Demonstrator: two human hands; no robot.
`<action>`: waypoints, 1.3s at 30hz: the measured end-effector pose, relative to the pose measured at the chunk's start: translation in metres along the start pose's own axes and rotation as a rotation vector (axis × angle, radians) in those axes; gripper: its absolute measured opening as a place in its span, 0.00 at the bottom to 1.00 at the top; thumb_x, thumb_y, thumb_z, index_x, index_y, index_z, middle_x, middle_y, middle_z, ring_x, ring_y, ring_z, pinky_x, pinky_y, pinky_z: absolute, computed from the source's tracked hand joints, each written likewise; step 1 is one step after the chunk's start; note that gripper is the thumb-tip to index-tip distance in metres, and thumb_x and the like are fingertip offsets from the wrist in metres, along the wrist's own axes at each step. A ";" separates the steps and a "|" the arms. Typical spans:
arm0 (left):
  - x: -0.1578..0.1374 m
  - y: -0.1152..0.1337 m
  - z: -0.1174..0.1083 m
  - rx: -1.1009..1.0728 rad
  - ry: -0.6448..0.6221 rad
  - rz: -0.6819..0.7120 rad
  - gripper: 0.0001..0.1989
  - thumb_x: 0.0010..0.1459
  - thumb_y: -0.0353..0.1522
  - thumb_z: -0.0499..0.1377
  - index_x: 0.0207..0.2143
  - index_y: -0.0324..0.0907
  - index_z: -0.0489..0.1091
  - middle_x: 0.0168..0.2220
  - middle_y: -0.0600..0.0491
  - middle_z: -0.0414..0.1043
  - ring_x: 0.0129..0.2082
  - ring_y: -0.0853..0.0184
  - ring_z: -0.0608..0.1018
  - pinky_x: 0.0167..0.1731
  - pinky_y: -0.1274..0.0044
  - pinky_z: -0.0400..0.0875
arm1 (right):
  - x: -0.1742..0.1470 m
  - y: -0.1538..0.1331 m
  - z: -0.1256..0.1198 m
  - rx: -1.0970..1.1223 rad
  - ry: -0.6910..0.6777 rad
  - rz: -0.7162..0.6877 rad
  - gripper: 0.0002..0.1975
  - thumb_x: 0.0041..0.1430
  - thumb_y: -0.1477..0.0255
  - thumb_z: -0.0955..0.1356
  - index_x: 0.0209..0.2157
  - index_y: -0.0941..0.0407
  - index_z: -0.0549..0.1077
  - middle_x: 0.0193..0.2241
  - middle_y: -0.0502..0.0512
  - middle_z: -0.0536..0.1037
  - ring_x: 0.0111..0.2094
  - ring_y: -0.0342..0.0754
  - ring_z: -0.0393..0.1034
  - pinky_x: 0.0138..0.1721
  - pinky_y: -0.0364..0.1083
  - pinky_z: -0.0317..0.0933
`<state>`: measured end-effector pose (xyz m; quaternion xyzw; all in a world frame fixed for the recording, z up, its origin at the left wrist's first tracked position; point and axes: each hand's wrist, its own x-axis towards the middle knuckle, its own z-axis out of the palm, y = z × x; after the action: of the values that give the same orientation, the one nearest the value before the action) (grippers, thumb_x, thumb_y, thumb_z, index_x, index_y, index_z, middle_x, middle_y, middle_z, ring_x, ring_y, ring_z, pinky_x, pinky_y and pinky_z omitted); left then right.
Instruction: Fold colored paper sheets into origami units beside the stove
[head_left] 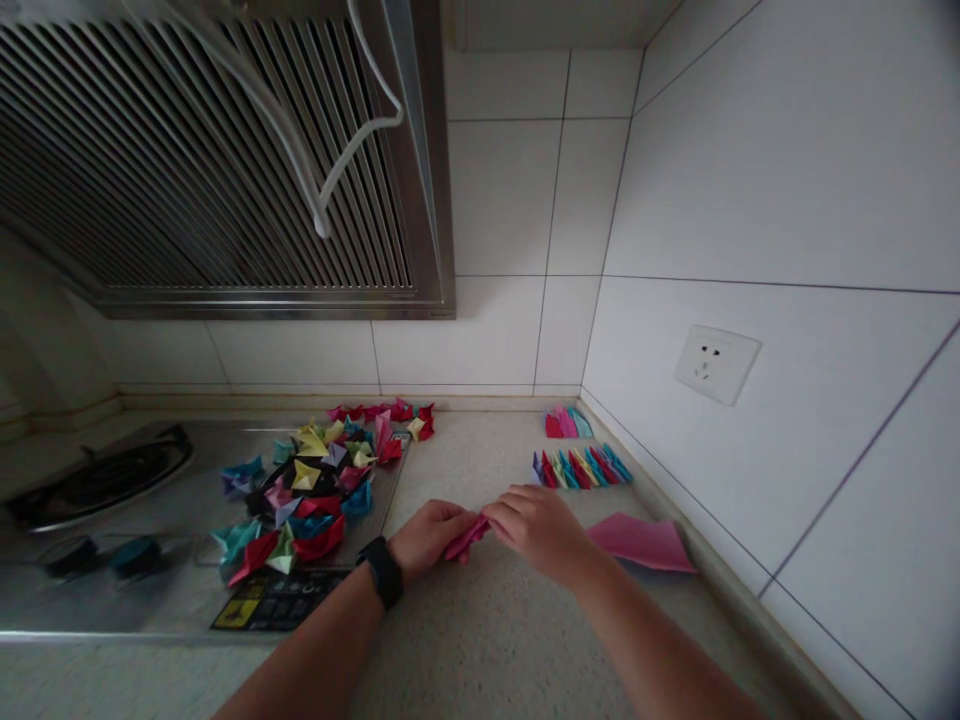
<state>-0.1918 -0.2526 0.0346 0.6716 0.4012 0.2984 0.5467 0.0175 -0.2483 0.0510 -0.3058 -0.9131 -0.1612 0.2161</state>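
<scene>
A piece of folded pink paper (pixel 463 541) is held just above the speckled countertop (pixel 480 640). My left hand (pixel 431 535), with a black watch (pixel 381 572) on its wrist, is closed on the paper's left part. From the other side, my right hand (pixel 536 525) pinches its upper right end. The fingers hide much of the paper, so its exact folded shape cannot be made out. A larger pink sheet (pixel 643 543) lies to the right, partly behind my right forearm.
Many-coloured folded paper pieces (pixel 307 478) cover the right part of the steel gas stove (pixel 172 620). A row of folded papers (pixel 581 468) and a smaller group (pixel 568 423) lie by the right wall. Overhead hangs a range hood (pixel 225 170) with a white cable (pixel 352 150).
</scene>
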 end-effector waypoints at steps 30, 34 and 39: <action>-0.001 -0.001 0.001 0.041 0.001 0.096 0.22 0.58 0.47 0.53 0.30 0.35 0.67 0.23 0.54 0.66 0.22 0.74 0.64 0.23 0.82 0.55 | -0.002 -0.004 0.000 0.404 0.048 0.279 0.08 0.61 0.71 0.63 0.39 0.52 0.73 0.35 0.49 0.73 0.39 0.38 0.65 0.43 0.38 0.56; -0.002 0.003 0.004 0.090 0.053 0.164 0.21 0.59 0.46 0.53 0.30 0.35 0.67 0.24 0.55 0.65 0.24 0.74 0.64 0.25 0.82 0.57 | -0.002 -0.005 -0.001 0.597 0.030 0.393 0.11 0.59 0.73 0.63 0.43 0.53 0.72 0.38 0.50 0.73 0.37 0.36 0.66 0.40 0.36 0.58; -0.005 0.006 0.008 0.211 0.128 0.192 0.21 0.60 0.45 0.51 0.30 0.36 0.68 0.24 0.54 0.67 0.24 0.73 0.66 0.25 0.82 0.58 | -0.001 -0.006 -0.002 0.862 -0.016 0.450 0.13 0.60 0.72 0.61 0.43 0.56 0.73 0.38 0.53 0.73 0.38 0.36 0.67 0.41 0.35 0.59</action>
<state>-0.1862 -0.2610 0.0390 0.7402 0.3984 0.3477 0.4154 0.0151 -0.2537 0.0517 -0.3797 -0.8094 0.2849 0.3457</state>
